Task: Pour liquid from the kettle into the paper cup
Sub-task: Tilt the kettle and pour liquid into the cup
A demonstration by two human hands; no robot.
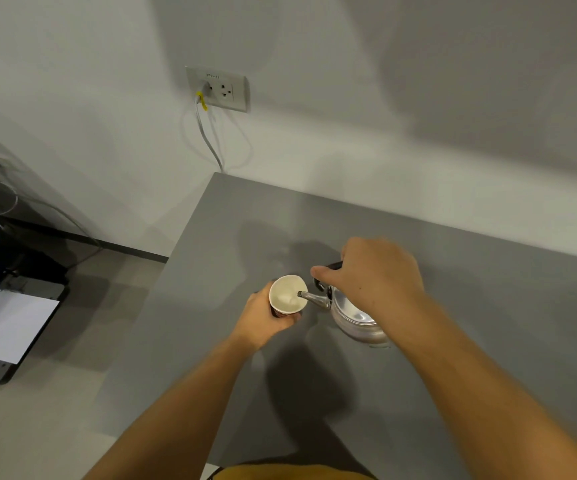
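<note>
A small metal kettle [356, 318] is tipped to the left above the grey table [488, 306]. My right hand [373, 275] grips its black handle from above. The spout tip reaches over the rim of a white paper cup [287, 294]. My left hand [266, 317] is wrapped around the cup's side from the lower left and holds it. The cup's inside looks pale, and I cannot make out a stream of liquid. Much of the kettle's body is hidden under my right wrist.
The table's left edge runs close to the cup, with floor beyond it. A wall socket [218, 88] with a white cable [207, 136] sits on the wall behind. A printer with white paper [10, 323] stands on the floor at far left.
</note>
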